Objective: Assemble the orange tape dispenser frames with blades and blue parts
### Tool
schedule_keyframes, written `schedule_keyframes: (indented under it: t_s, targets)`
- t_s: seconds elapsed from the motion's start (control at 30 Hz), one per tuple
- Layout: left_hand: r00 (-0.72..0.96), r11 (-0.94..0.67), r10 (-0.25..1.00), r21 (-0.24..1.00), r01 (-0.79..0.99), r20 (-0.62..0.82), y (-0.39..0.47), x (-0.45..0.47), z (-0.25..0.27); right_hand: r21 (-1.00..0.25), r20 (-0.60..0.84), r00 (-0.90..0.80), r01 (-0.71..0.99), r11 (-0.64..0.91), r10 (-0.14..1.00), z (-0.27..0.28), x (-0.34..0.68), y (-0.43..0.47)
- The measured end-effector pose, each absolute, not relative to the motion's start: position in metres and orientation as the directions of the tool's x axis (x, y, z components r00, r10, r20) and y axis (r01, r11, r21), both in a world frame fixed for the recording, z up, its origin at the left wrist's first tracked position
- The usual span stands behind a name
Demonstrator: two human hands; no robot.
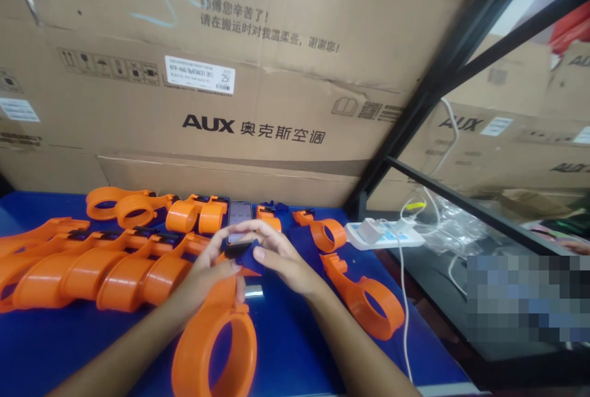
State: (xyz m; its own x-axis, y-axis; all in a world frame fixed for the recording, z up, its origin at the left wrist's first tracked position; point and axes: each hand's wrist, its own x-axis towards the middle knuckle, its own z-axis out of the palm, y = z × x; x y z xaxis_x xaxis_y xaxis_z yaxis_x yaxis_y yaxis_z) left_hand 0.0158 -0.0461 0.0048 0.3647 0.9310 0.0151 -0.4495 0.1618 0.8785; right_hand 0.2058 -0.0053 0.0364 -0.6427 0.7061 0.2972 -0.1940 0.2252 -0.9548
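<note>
Both hands meet at the middle of the blue table, around an orange plastic tape dispenser [237, 360] whose big ring hangs toward me. My left hand [214, 262] is closed around the narrow end of this dispenser. Fingers of my right hand [283, 259] pinch a small dark blue plastic piece [249, 257] at that same end, against a black part [236, 249]. How the blue piece sits on the dispenser is hidden by the fingers. A small shiny metal piece [254, 291] shows just below the hands.
Several more orange dispensers [122, 280] lie in rows at left and back; one [375, 311] lies at right. A phone [240, 211] stands behind the hands. A white power strip [385, 234] with cables sits by the black frame [391, 133]. Cardboard [258, 83] walls the back.
</note>
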Motion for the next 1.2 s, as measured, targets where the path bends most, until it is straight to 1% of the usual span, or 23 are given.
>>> schedule_keyframes:
  t_s: [0.13, 0.2, 0.33, 0.47, 0.7, 0.8, 0.9, 1.0, 1.07, 1.2]
  targets:
    - [0.45, 0.237, 0.893, 0.844, -0.481, 0.005, -0.047, 0.016, 0.001, -0.944, 0.329, -0.563, -0.21, 0.254, 0.758, 0.03, 0.205, 0.0]
    - [0.464, 0.261, 0.886, 0.83, -0.493, -0.003, -0.048, 0.018, 0.0, -0.944, 0.33, -0.546, -0.164, 0.288, 0.77, 0.026, 0.205, 0.002]
    - [0.386, 0.243, 0.921, 0.854, -0.459, -0.055, -0.05, 0.023, 0.002, -0.939, 0.314, -0.559, -0.06, 0.339, 0.768, 0.021, 0.202, 0.002]
    - [0.34, 0.251, 0.935, 0.864, -0.436, -0.1, -0.05, 0.025, 0.004, -0.938, 0.311, -0.565, -0.056, 0.341, 0.764, 0.02, 0.2, 0.001]
    - [0.355, 0.229, 0.932, 0.876, -0.425, -0.072, -0.047, 0.023, 0.003, -0.933, 0.323, -0.579, -0.062, 0.355, 0.749, 0.021, 0.199, 0.0]
    - [0.354, 0.239, 0.931, 0.876, -0.42, -0.084, -0.045, 0.023, 0.0, -0.928, 0.325, -0.567, -0.037, 0.371, 0.757, 0.022, 0.198, 0.0]
    - [0.325, 0.236, 0.941, 0.871, -0.43, -0.095, -0.044, 0.023, -0.003, -0.922, 0.326, -0.542, -0.001, 0.388, 0.774, 0.021, 0.197, 0.0]
    - [0.265, 0.169, 0.963, 0.89, -0.424, -0.057, -0.044, 0.024, -0.003, -0.932, 0.303, -0.541, 0.004, 0.363, 0.785, 0.02, 0.196, 0.0]
    - [0.254, 0.142, 0.966, 0.904, -0.404, -0.039, -0.044, 0.024, -0.003, -0.939, 0.294, -0.53, -0.002, 0.345, 0.795, 0.019, 0.195, 0.0]
    - [0.238, 0.159, 0.969, 0.896, -0.415, -0.062, -0.044, 0.025, -0.003, -0.935, 0.282, -0.519, 0.041, 0.352, 0.807, 0.022, 0.194, -0.003]
